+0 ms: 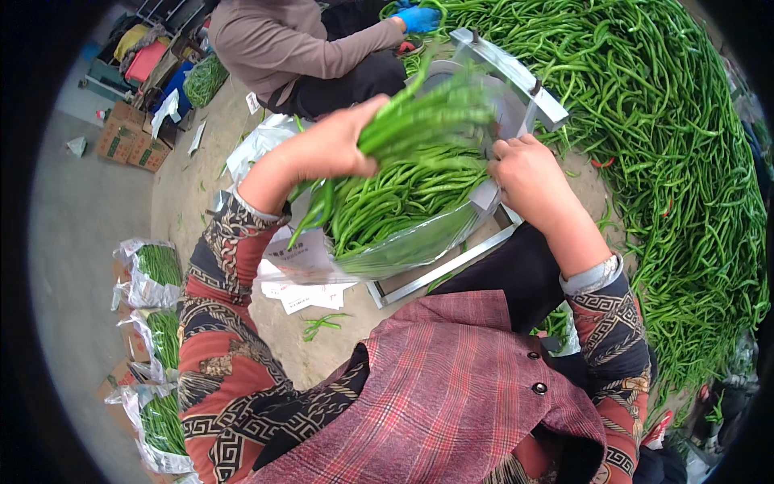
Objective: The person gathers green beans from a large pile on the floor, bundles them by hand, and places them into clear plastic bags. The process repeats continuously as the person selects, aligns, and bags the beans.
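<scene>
My left hand (344, 142) grips a bundle of long green chili peppers (429, 124), blurred by motion, above an open clear plastic bag (399, 242). More green chilies (399, 202) lie lengthwise inside the bag, and some poke out at its left side. At the bag's right rim, the curled fingers of my right hand (529, 175) pinch the plastic; their tips are partly hidden. A metal frame (417, 287) surrounds the bag, with its far bar (508, 75) beyond my right hand. A printed paper sheet (299, 251) shows at the bag's left end.
A large heap of green chilies (677, 199) spreads along the right and far side. Across from me sits a person (302, 48) wearing blue gloves (420, 20). Filled bags (160, 339) stand at left. White slips (311, 296) and loose chilies (320, 325) lie on the floor; cardboard boxes (130, 139) stand farther off.
</scene>
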The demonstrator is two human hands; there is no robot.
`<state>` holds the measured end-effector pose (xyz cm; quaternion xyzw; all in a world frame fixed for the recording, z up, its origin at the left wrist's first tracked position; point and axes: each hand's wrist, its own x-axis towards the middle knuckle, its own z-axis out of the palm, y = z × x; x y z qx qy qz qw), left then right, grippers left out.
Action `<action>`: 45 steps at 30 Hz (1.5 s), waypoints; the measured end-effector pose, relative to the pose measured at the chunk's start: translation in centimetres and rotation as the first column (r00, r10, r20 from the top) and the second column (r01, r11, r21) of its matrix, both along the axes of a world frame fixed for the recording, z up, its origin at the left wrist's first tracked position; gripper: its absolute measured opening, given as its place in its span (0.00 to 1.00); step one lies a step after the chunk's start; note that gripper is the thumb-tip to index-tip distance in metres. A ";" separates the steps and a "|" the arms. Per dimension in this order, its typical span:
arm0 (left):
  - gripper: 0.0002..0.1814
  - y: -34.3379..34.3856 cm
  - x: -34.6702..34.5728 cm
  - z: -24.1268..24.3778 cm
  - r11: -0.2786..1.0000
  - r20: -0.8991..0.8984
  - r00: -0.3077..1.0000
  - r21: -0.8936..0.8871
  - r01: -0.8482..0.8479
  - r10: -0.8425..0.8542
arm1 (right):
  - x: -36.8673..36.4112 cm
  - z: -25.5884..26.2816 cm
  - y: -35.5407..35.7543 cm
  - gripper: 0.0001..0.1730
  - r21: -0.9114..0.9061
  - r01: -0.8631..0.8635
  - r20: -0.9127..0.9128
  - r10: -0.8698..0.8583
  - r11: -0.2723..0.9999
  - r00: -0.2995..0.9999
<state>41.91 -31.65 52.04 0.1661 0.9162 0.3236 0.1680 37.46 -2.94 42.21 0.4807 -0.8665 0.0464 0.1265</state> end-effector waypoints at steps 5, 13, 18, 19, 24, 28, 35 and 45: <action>0.40 0.7 -2.5 -4.5 0.983 0.319 0.945 -0.138 0.121 -0.072 | 0.0 0.3 1.3 0.04 -0.026 -0.011 -0.026 0.010 1.000 1.000; 0.49 3.3 -12.2 -17.4 0.856 0.275 0.961 -0.504 0.116 0.032 | 0.2 -0.1 1.4 0.04 -0.115 -0.046 0.000 0.046 0.992 0.999; 0.50 5.5 -8.9 -32.8 0.834 -0.001 1.000 -0.551 0.026 -0.031 | 0.1 0.2 1.4 0.04 -0.141 -0.034 0.011 0.036 0.989 0.999; 0.51 6.5 -8.3 -33.5 0.862 0.067 0.998 -0.506 0.016 0.021 | 0.1 -0.1 1.7 0.04 -0.145 -0.027 0.015 0.030 0.989 0.999; 0.50 5.6 -9.0 -35.7 0.879 0.150 0.989 -0.473 0.066 0.007 | 0.9 1.2 1.8 0.10 -0.501 0.026 0.103 0.030 0.865 0.994; 0.44 7.6 -9.9 -36.2 0.873 0.139 0.988 -0.470 0.127 -0.069 | 1.4 3.2 7.7 0.12 -0.509 0.153 0.095 -0.122 0.847 0.988; 0.34 6.5 -12.5 -36.1 0.826 0.122 0.981 -0.529 0.195 -0.153 | 1.4 -6.7 18.7 0.08 -0.617 0.597 0.451 -0.391 0.512 0.802; 0.20 5.7 -14.8 -30.4 0.721 0.141 0.937 -0.605 0.338 -0.321 | 5.0 -20.3 27.0 0.12 -0.392 0.920 0.897 -0.230 -0.024 0.376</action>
